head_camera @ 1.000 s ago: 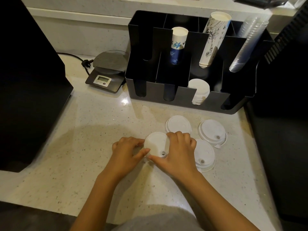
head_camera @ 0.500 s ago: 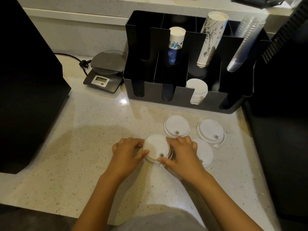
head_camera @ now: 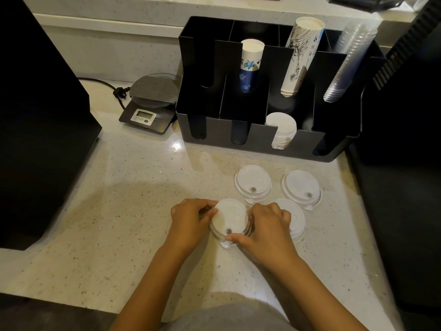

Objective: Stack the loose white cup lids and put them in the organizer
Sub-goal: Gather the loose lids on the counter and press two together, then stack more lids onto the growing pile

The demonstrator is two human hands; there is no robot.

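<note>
A small stack of white cup lids [head_camera: 229,218] rests on the speckled counter, gripped from both sides: my left hand [head_camera: 191,222] holds its left rim and my right hand [head_camera: 267,225] its right and near rim. Three more loose white lids lie flat close by: one [head_camera: 252,182] just beyond the stack, one [head_camera: 301,187] to the far right, and one [head_camera: 297,220] partly hidden under my right hand. The black organizer [head_camera: 257,146] stands at the back, with a stack of white lids [head_camera: 281,130] in a front slot.
The organizer also holds a blue-printed paper cup stack [head_camera: 250,65], a tall printed cup stack [head_camera: 300,56] and clear plastic cups [head_camera: 350,58]. A digital scale [head_camera: 150,103] with a cord sits left of it. Dark machines [head_camera: 35,115] flank the counter on both sides.
Both hands stayed on the lid stack and shifted it slightly nearer to me. The lid beyond it is more exposed. The other lids have not moved.
</note>
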